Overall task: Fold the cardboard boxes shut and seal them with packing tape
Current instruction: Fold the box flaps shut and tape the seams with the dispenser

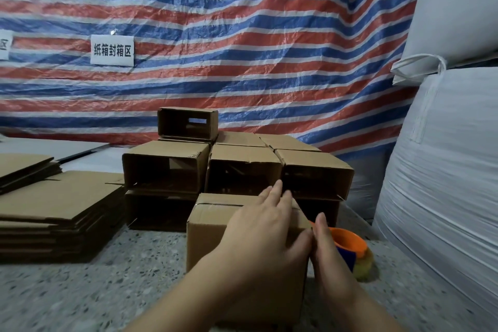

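On speckled stone, corrugated cardboard box

Roughly eight boxes (some hidden), one tape roll.

A closed brown cardboard box stands at centre. At its twelve o'clock, stacked open cardboard boxes; at nine, piled flat cardboard sheets; at three, touching nothing visible, an orange-cored tape roll.

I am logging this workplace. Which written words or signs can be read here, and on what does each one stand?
"纸箱封箱区": white sign fixed on the striped tarp.
"区": second white sign at the left edge, the rest cut off.
Cardboard boxes and tape roll: no readable print.
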